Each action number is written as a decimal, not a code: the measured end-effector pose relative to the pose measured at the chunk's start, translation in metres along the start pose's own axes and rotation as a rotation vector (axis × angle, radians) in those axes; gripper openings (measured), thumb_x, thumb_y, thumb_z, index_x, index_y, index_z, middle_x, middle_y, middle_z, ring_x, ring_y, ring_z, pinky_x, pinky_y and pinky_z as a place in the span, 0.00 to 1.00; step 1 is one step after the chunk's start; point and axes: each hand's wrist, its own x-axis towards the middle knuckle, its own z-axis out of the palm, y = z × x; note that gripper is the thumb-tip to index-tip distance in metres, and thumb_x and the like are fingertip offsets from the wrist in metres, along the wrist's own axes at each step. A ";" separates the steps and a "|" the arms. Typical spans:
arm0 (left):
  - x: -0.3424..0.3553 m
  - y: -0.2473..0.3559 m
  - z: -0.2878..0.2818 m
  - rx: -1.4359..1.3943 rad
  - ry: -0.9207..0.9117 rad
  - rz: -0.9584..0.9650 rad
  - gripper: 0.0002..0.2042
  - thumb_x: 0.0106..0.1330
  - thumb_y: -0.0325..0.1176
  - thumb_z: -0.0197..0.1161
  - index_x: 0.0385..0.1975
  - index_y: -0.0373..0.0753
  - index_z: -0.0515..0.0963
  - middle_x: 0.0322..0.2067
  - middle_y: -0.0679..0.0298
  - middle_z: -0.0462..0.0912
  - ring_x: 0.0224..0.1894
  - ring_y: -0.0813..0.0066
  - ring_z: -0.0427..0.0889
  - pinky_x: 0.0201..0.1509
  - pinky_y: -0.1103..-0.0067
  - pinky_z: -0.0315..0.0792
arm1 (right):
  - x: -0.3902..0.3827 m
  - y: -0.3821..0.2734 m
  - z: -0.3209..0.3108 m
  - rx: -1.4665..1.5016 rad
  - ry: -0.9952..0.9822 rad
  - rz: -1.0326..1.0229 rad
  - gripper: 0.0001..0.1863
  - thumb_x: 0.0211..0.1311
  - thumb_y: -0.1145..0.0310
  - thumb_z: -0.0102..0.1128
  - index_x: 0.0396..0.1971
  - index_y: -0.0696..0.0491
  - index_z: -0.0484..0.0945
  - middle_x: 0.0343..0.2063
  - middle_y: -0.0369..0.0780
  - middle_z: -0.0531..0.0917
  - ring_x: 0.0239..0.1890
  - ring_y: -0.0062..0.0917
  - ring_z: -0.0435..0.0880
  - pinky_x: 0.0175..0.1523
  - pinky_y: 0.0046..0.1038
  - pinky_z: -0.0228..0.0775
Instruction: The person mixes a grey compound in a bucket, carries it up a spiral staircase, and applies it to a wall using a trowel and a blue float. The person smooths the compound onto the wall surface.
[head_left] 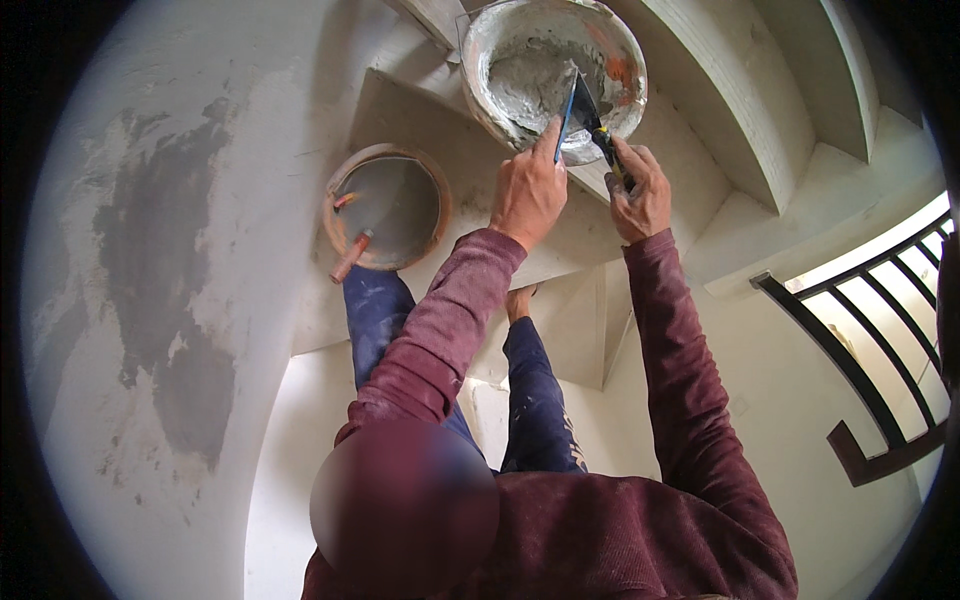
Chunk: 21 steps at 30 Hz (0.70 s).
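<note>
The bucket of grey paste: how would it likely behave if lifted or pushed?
The bucket would probably feel heavy, given the grey paste inside. Its smeared rim may feel slippery. The paste looks thick and lumpy, so it would likely shift sluggishly rather than slosh.

Bucket [622, 48] stands ahead of the person [640, 530], with plaster [525, 80] inside. Tub [444, 200] sits left of and nearer than the bucket; a handle [353, 254] crosses its near rim. Wall [165, 250]: far left. Steps [740, 90]: right of the bucket. Railing [832, 347]: far right.
</note>
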 end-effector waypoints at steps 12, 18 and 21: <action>0.015 -0.014 -0.003 -0.155 0.145 -0.128 0.15 0.58 0.29 0.49 0.45 0.30 0.69 0.27 0.42 0.76 0.32 0.45 0.76 0.37 0.63 0.68 | -0.020 -0.015 -0.028 -0.051 0.016 -0.007 0.26 0.40 0.81 0.54 0.46 0.52 0.73 0.32 0.44 0.74 0.35 0.38 0.76 0.41 0.31 0.67; 0.015 -0.009 -0.018 -0.181 0.168 -0.130 0.15 0.58 0.32 0.49 0.41 0.28 0.71 0.27 0.43 0.76 0.31 0.46 0.76 0.36 0.64 0.69 | -0.008 0.009 -0.021 0.101 0.095 0.064 0.26 0.42 0.78 0.57 0.48 0.53 0.71 0.30 0.44 0.73 0.33 0.36 0.74 0.41 0.29 0.66; 0.012 -0.010 -0.018 -0.167 0.103 -0.184 0.16 0.58 0.32 0.49 0.43 0.29 0.70 0.29 0.43 0.76 0.32 0.45 0.76 0.38 0.64 0.68 | 0.003 0.013 -0.008 0.089 0.110 0.059 0.26 0.43 0.77 0.57 0.49 0.53 0.70 0.30 0.45 0.73 0.34 0.36 0.74 0.42 0.30 0.66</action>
